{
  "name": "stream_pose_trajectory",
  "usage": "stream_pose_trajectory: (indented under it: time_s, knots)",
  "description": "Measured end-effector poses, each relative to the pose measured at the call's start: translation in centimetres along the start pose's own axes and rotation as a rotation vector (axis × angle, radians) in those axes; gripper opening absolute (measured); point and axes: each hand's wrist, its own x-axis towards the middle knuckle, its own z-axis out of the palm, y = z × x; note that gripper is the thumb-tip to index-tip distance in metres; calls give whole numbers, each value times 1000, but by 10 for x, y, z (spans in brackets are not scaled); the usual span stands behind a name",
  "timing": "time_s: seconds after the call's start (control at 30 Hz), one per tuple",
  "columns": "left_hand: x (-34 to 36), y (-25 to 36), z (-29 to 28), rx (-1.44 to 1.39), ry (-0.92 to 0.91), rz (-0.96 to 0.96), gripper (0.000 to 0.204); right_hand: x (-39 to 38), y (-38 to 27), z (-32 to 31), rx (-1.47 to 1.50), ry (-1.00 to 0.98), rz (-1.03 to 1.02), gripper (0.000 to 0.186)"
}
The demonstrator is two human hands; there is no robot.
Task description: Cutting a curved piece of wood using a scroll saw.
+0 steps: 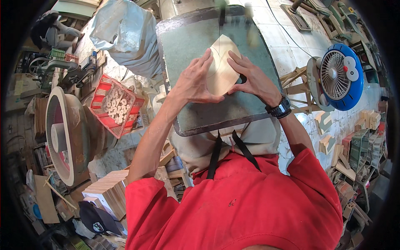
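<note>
A pale wooden piece (222,71) with curved edges and a pointed far end lies flat on the dark green metal table (200,114) of a saw. A thin curved line is drawn on its face. My left hand (196,81) presses along its left edge, thumb at the near end. Bent around the right edge, the fingers and thumb of my right hand (253,79) hold the other side. The dark blade guide (222,16) hangs just beyond the wood, with the thin blade below it. A black watch (280,108) is on my right wrist.
On the left are a red plastic basket (116,106) of small wooden rings, a large machine wheel (62,133) and a pale plastic sack (125,35). A blue fan (339,77) stands right. Stacked boards (106,193) and a dark cap (98,218) lie lower left.
</note>
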Motion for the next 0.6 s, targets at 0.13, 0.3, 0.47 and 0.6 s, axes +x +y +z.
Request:
stream_pose_trajectory:
  time_s: [0.13,0.3,0.47,0.6]
  knots:
    - [-1,0,1,-2,12,-3,124,2,-1,-2,-3,-21,3,99]
    - [1,4,3,18,12,-44,125,4,6,-5,-40,-27,-30,96]
    - [2,8,-1,16,-21,-89,122,5,5,-6,-36,-62,7,101]
    - [2,9,2,36,9,-88,124,6,9,-6,-6,-67,-9,100]
